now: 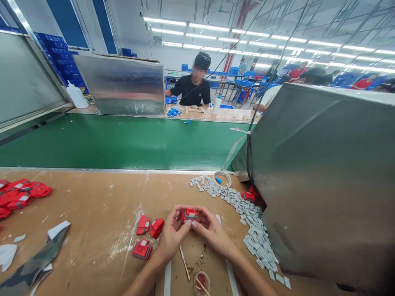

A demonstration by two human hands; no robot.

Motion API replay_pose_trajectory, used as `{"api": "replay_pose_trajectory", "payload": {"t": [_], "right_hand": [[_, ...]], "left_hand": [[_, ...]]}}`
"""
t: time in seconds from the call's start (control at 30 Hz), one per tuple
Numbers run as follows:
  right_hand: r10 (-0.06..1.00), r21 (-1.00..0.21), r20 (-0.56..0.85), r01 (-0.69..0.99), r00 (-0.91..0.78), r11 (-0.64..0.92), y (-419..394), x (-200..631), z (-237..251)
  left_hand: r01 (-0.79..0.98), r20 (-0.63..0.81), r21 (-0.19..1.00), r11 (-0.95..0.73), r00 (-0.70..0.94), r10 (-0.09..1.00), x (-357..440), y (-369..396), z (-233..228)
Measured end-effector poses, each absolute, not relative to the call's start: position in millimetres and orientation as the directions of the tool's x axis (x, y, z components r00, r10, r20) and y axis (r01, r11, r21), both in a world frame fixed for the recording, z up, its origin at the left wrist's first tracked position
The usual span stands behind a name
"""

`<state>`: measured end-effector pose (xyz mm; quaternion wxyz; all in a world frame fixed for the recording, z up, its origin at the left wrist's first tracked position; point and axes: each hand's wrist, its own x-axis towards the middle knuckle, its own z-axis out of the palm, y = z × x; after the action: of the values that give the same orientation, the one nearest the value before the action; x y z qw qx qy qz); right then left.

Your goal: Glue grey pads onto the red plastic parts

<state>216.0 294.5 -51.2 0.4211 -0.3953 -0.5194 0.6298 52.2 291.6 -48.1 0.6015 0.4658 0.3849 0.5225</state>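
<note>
Between my two hands, above the brown work surface, is a small red plastic part (189, 214) with grey trim and a pale patch on top. My left hand (174, 228) grips its left side, thumb at the front edge. On the other side, my right hand (211, 228) has its fingers and thumb closed on the same part. Three similar red parts (142, 249) lie left of my left hand. Below my hands are a thin stick (185, 263) and a small clear cup (203, 283) of reddish liquid with another stick in it.
Many flat grey pieces (256, 230) spread along the right, near a tape roll (222, 179) and a large metal panel (327, 185). A heap of red parts (20, 195) lies far left. Beyond the table runs a green conveyor belt (123, 142); a person (194, 88) sits across it.
</note>
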Motion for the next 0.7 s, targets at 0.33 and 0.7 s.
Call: {"api": "replay_pose_trajectory", "payload": {"t": [0.33,0.7], "right_hand": [[0.971,-0.997,-0.001,-0.075,-0.239,-0.020,294.7,214.4,-56.7],[0.962,-0.992,-0.036,-0.110,-0.270,-0.067,296.6,216.7,-55.0]], "left_hand": [[-0.151,0.012,0.988,0.005,0.111,0.994,52.0,293.6,-45.1],[-0.130,0.025,0.991,-0.012,0.101,0.995,51.8,297.3,-47.8]]}}
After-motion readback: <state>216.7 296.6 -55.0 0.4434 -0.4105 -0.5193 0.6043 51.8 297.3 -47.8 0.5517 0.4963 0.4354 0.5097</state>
